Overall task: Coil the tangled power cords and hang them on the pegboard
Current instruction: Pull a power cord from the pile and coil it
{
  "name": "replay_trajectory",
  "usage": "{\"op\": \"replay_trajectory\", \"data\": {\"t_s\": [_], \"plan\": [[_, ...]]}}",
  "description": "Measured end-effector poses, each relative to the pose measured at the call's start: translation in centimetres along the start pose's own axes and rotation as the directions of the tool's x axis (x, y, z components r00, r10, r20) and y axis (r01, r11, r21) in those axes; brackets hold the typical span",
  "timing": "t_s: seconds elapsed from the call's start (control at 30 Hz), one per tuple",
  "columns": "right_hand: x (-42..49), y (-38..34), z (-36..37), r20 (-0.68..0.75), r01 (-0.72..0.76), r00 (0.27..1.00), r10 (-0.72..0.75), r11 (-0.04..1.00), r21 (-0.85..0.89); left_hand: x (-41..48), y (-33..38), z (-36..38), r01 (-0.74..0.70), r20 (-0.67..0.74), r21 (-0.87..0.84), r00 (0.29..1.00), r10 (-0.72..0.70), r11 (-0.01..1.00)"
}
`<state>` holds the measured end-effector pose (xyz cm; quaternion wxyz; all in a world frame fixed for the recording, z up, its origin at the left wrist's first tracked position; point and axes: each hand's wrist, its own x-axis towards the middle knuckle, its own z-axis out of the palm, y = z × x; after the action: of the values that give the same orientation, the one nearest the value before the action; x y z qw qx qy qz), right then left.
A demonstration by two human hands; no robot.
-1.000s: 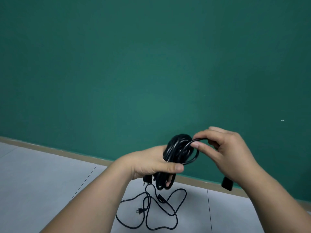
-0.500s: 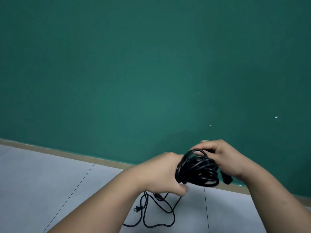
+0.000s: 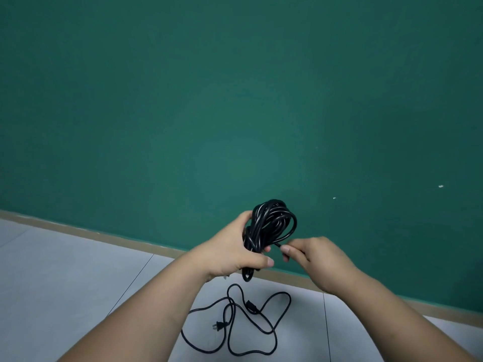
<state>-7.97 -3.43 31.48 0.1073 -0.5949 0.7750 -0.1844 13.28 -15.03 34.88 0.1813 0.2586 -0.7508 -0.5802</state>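
My left hand (image 3: 235, 252) grips a coiled black power cord (image 3: 271, 223), held upright in front of the green wall. The coil's lower loops hang below my fist. My right hand (image 3: 311, 257) pinches the free end of that cord just to the right of the coil, its fingers curled round the end piece. A second black cord (image 3: 235, 325) lies tangled in loose loops on the floor below my hands, with its two-pin plug (image 3: 218, 326) and an inline connector (image 3: 252, 307) showing. No pegboard is in view.
A plain green wall (image 3: 235, 113) fills most of the view, with two small white marks at the right. A beige skirting strip (image 3: 91, 233) runs along its foot. The floor is pale grey tile (image 3: 65, 283) with thin joint lines.
The coil has risen and stands upright in my left hand. My right hand has come off the top of the bundle and now pinches the cord's end beside it. More of the floor cord shows.
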Motion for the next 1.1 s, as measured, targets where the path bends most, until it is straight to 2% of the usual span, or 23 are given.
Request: {"op": "replay_trajectory", "data": {"t_s": [0.17,0.23,0.37,0.57,0.7,0.87,1.0,1.1], "plan": [[-0.6,-2.7,0.2,0.038,0.063,0.998,-0.058,0.988,-0.144,0.9,-1.5,-0.7,-0.037,-0.193,0.048,0.980,0.046,0.998],[-1.1,-4.0,0.3,0.075,0.089,0.994,-0.076,0.979,-0.185,1.1,-2.3,-1.1,-0.014,-0.230,0.087,0.973,0.034,0.996],[-2.5,-6.8,0.6,0.171,0.145,0.980,-0.101,0.951,-0.273,1.4,-3.6,-1.7,0.054,-0.188,0.164,0.982,-0.023,0.985],[-3.8,-8.4,-0.3,0.217,0.227,0.964,-0.151,0.894,-0.387,1.9,-3.9,-0.9,0.055,-0.146,0.286,0.989,-0.013,0.957],[-3.7,-7.6,-2.0,0.134,0.222,0.975,-0.179,0.851,-0.476,2.7,-3.1,0.3,0.006,-0.195,0.445,0.977,0.091,0.895],[-3.5,-6.6,-4.5,0.078,0.268,0.959,-0.271,0.788,-0.555,3.4,-2.5,2.1,-0.044,-0.044,0.639,0.995,0.094,0.768],[-3.1,-5.2,-5.4,0.002,0.266,0.952,-0.306,0.826,-0.497,3.2,-2.5,3.7,-0.156,0.150,0.716,0.986,0.069,0.680],[-2.6,-3.1,-5.8,-0.107,0.195,0.960,-0.259,0.891,-0.411,2.7,-2.6,5.3,-0.278,0.293,0.751,0.953,0.075,0.599]]}}
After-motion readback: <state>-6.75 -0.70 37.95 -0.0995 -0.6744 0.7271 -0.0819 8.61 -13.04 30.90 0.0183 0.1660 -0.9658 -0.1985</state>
